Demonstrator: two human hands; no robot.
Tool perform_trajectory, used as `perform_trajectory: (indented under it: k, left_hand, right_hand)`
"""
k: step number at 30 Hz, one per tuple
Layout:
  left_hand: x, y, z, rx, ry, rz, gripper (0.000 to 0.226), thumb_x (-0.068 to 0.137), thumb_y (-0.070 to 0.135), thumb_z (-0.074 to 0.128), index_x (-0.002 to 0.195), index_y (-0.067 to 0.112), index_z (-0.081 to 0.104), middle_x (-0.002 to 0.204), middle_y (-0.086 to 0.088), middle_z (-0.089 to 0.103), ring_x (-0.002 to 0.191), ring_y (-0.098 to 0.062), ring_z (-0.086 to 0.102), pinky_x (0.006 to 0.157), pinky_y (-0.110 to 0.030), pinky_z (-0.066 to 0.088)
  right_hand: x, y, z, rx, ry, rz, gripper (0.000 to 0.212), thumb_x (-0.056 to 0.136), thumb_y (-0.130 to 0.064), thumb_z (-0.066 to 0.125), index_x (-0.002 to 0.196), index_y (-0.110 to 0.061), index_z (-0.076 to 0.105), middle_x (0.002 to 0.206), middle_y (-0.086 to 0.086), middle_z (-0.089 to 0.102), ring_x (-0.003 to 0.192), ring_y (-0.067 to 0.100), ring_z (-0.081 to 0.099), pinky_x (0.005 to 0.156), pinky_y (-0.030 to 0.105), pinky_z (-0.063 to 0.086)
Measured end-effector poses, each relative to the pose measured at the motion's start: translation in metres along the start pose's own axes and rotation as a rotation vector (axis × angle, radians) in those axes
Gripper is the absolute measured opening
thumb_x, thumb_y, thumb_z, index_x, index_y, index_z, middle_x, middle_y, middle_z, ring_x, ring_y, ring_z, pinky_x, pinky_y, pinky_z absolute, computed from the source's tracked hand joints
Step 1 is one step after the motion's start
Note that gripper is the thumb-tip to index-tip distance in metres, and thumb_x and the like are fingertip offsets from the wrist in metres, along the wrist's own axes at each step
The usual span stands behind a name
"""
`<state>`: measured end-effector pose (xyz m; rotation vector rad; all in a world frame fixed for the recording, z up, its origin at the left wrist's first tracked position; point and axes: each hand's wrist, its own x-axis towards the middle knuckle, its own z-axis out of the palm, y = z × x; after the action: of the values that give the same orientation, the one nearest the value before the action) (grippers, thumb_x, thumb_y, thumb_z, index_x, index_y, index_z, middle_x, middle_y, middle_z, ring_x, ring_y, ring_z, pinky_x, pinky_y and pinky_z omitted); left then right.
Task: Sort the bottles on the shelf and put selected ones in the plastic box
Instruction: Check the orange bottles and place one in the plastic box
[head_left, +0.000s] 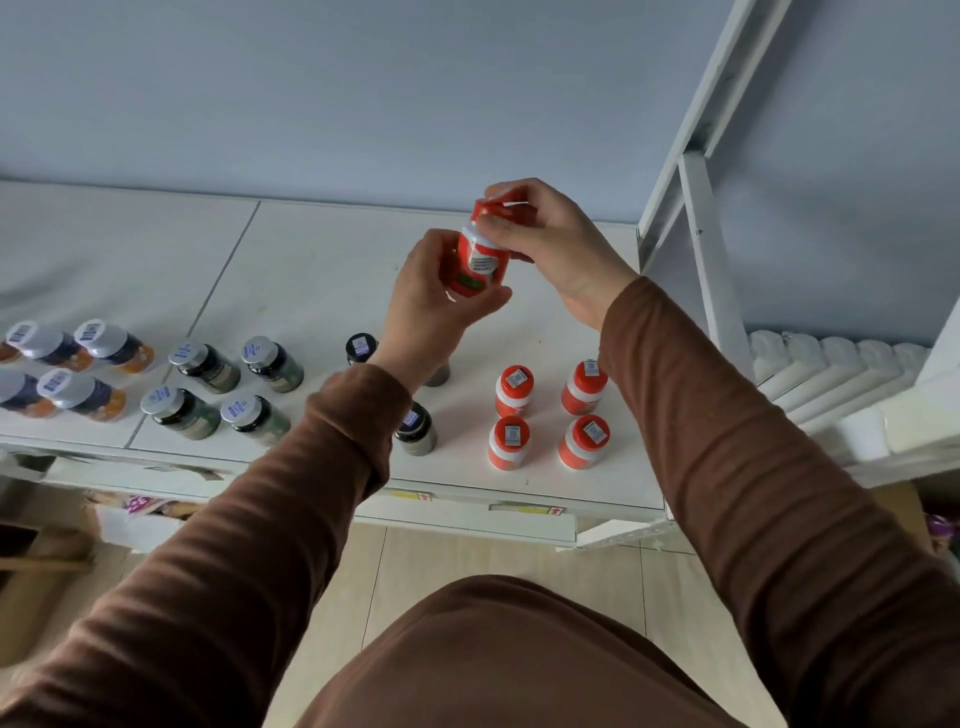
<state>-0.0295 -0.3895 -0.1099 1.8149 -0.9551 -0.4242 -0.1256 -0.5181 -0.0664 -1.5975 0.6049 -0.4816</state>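
Both hands raised above the white shelf, sharing 1 red bottle. Left hand wraps the lower body from below, fingers curled round it. Right hand pinches the red cap end from above, thumb and fingers closed on it. Bottle tilted, cap pointing up and away, clear of the shelf surface.

On the shelf, 4 red-capped bottles stand upright in a 2-by-2 block at right, each with a barcode sticker on its cap. Left of them, partly hidden by the left forearm, 3 dark bottles. Further left, 4 dark jars with silver lids, leaning in the wide-angle view. At far left, a cluster of white-capped bottles with orange bases, cut by the frame edge.

Brown sleeves cover both arms. No plastic box visible.
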Motion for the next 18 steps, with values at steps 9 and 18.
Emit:
perform_trajectory:
  k: [9,18]
  left_hand:
    - [-0.049,-0.015,-0.048,0.140,0.270,0.034,0.053,0.074,0.033,0.084,0.114,0.019,0.053,0.107,0.003,0.057,0.092,-0.009,0.055,0.077,-0.013,0.044]
    - [-0.161,-0.084,-0.203,0.546,0.248,-0.158,0.062,0.076,0.045,0.079,0.129,0.026,0.054,0.116,0.003,0.060,0.102,-0.016,0.055,0.089,-0.031,0.047]
  right_hand:
    - [-0.010,-0.011,0.060,0.021,-0.268,0.022,0.042,0.083,-0.030,0.077,0.121,-0.016,0.065,0.115,-0.002,0.071,0.107,0.012,0.067,0.091,0.035,0.058]
    - [-0.041,-0.022,0.238,-0.150,-0.489,-0.129,0.038,0.072,-0.026,0.086,0.103,-0.012,0.069,0.101,0.005,0.075,0.099,0.025,0.070,0.093,0.047,0.055]
